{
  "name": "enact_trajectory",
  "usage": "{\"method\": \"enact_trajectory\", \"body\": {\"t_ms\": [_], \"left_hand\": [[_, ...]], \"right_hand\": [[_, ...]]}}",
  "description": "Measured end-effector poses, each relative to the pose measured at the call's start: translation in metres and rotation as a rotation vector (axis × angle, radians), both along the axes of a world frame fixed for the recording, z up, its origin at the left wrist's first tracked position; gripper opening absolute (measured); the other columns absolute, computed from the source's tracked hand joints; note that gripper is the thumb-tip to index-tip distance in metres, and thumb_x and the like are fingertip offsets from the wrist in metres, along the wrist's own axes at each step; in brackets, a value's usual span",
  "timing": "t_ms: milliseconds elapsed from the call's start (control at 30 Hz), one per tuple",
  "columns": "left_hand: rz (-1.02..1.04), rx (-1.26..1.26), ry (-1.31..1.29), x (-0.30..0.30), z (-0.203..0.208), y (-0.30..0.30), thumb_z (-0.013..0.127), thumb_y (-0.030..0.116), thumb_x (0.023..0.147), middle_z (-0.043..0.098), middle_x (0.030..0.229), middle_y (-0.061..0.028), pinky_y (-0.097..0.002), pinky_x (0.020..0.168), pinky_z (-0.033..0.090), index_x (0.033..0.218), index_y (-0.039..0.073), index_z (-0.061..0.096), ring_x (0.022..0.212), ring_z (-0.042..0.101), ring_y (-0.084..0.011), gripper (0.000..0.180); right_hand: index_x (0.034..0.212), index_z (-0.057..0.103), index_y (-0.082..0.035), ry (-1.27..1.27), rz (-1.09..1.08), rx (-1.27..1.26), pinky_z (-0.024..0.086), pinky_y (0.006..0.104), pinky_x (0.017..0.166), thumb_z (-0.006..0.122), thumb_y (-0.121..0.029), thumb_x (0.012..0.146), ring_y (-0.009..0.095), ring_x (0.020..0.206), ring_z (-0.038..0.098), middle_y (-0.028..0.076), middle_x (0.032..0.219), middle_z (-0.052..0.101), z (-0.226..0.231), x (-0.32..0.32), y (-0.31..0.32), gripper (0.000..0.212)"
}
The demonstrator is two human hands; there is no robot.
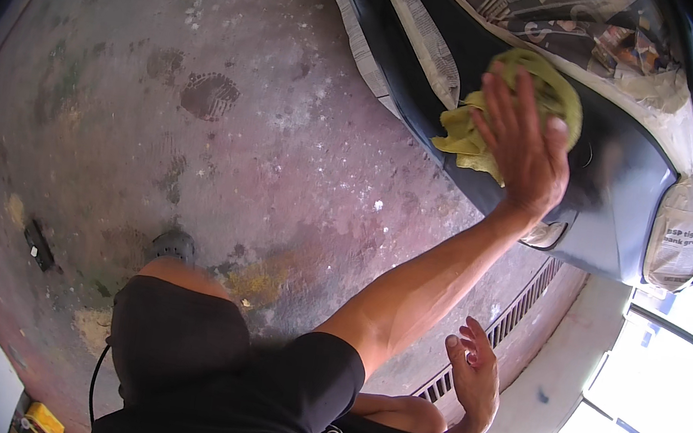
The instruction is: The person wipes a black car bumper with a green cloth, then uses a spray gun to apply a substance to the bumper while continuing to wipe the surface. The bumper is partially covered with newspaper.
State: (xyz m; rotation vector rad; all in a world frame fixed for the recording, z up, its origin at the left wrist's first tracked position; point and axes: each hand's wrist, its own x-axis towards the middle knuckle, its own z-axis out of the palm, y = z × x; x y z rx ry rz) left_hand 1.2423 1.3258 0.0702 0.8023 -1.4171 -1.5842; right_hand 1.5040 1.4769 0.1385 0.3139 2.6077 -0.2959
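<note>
Left hand (521, 144), fingers slightly spread, lying flat on a yellow-green cloth (564, 91) against a dark vehicle body panel (628, 178); right hand (478, 381), loosely curled, near the right knee (419, 415); beyond, newspaper masking (578, 24), stained floor (258, 162) and slotted drain grate (525, 304)

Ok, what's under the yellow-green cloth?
A dark, curved panel lies under the cloth and shows around its edges. The patch directly beneath can't be seen: the cloth covers it, with the left hand spread on top.
</note>
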Motion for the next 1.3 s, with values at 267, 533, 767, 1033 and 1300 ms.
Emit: {"method": "enact_trajectory", "body": {"t_ms": [267,533,767,1033,1300], "left_hand": [[0.021,0.378,-0.026,-0.005,-0.002,-0.063,0.031,0.036,0.124,0.034,0.176,-0.0338,-0.0657,0.134,0.022,0.176,-0.002,0.025,0.166,0.031,-0.0465,0.065],[-0.032,0.727,0.296,-0.058,-0.050,-0.210,0.041,0.022,0.119,0.062,0.156,-0.0297,-0.0513,0.121,0.046,0.158,-0.005,0.055,0.145,0.059,-0.0477,0.050],[-0.242,0.955,0.262,-0.120,-0.098,-0.353,0.048,0.030,0.115,0.073,0.145,-0.0194,-0.0475,0.109,0.054,0.144,0.015,0.072,0.132,0.069,-0.0382,0.041],[-0.246,0.758,0.219,-0.122,-0.103,-0.370,0.054,0.022,0.111,0.076,0.137,-0.0191,-0.0442,0.100,0.055,0.152,0.012,0.069,0.122,0.072,-0.0323,0.045],[-0.353,0.396,0.119,-0.171,-0.151,-0.471,0.056,0.003,0.109,0.078,0.133,-0.0058,-0.0373,0.094,0.056,0.157,0.015,0.069,0.109,0.071,-0.0205,0.051]], "right_hand": [[0.158,0.062,-0.003,-0.114,-0.005,0.027,0.058,0.0469,0.107,0.074,-0.053,0.105,0.037,0.127,0.074,0.025,0.140,0.075,-0.032,-0.023,0.033,0.074],[0.155,0.065,-0.002,-0.139,0.026,0.037,0.057,0.0449,0.106,0.067,-0.053,0.108,0.033,0.119,0.077,0.023,0.133,0.078,-0.064,-0.043,0.039,0.069],[0.156,0.065,-0.009,-0.159,0.063,0.124,0.057,0.0481,0.107,0.067,-0.056,0.106,0.038,0.126,0.075,0.021,0.139,0.077,-0.083,-0.050,0.006,0.069],[0.155,0.067,-0.009,-0.212,0.095,0.096,0.058,0.0463,0.106,0.068,-0.053,0.106,0.036,0.124,0.077,0.023,0.136,0.079,-0.105,-0.043,0.011,0.065],[0.155,0.066,-0.005,-0.246,-0.002,0.074,0.059,0.0438,0.104,0.069,-0.050,0.106,0.033,0.119,0.080,0.024,0.128,0.081,-0.112,-0.015,0.048,0.067]]}}
